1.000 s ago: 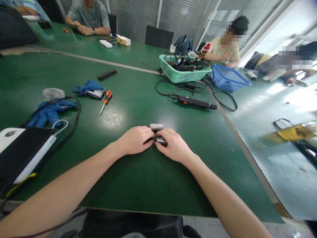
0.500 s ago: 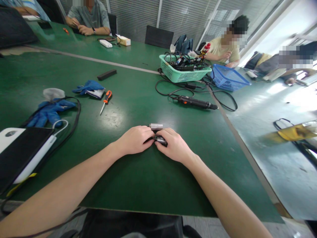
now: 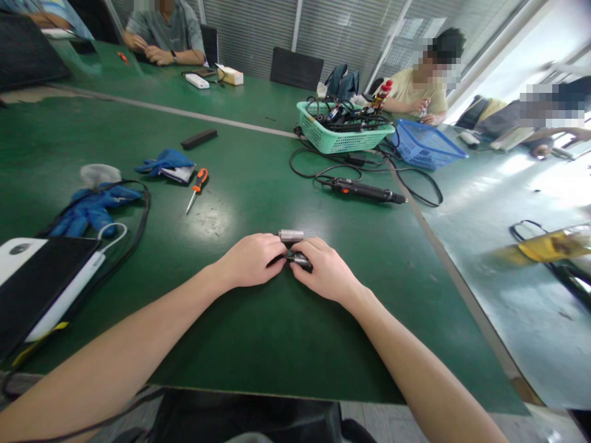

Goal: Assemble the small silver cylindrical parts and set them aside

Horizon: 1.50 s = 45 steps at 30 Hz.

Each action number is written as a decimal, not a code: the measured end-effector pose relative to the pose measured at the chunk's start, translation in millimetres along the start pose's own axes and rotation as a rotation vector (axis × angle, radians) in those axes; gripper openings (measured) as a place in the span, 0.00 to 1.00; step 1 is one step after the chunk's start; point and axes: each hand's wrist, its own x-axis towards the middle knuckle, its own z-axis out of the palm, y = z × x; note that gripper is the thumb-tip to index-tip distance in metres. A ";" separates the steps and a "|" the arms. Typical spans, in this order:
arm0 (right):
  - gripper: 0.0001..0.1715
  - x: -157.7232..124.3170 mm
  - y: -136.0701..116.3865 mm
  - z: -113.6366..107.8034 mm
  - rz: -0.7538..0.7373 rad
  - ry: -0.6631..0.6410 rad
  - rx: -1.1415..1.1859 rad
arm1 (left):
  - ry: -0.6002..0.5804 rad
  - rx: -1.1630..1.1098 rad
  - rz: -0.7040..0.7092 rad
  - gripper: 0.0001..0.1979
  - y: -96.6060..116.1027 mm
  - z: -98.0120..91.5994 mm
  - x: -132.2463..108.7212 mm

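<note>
Both my hands meet over the green table [image 3: 277, 344], fingertips nearly touching. My right hand [image 3: 323, 264] is closed around a small dark and silver cylindrical part [image 3: 301, 260], whose kind I cannot make out. Curled shut beside it, my left hand [image 3: 255, 259] pinches something dark at the part's left end, mostly hidden by the fingers. Just beyond the fingertips a silver metal cylinder [image 3: 292, 235] lies on its side, close to both hands. An orange-handled screwdriver [image 3: 199, 183] lies farther off to the left.
A black electric screwdriver [image 3: 369, 191] with a looping cable lies ahead right. Behind it stand a green basket [image 3: 341, 141] of cables and a blue basket [image 3: 429, 151]. Blue gloves [image 3: 92, 209] and a black-and-white device [image 3: 46, 283] are at left. Several people sit around.
My fingertips have drawn very slightly apart, and a little more of the thin dark piece between them shows. The things on the table have not moved.
</note>
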 end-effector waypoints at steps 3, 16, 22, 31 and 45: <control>0.13 0.0 0.0 -1.0 0.003 0.003 -0.006 | 0.005 0.013 -0.014 0.07 -0.5 0.6 -0.1; 0.13 -0.6 0.9 -0.3 0.002 0.002 0.007 | 0.004 0.014 -0.009 0.08 0.0 -1.2 -0.2; 0.13 -0.2 0.4 -1.1 -0.002 0.003 0.005 | -0.003 0.001 -0.003 0.07 -0.5 -0.9 0.0; 0.12 -1.0 1.0 -1.3 -0.020 -0.012 0.001 | -0.018 -0.010 0.006 0.08 -2.4 1.1 0.5; 0.14 -12.5 46.1 -53.9 0.049 -0.160 -0.239 | -0.005 -0.017 -0.038 0.12 -3.1 -0.9 0.0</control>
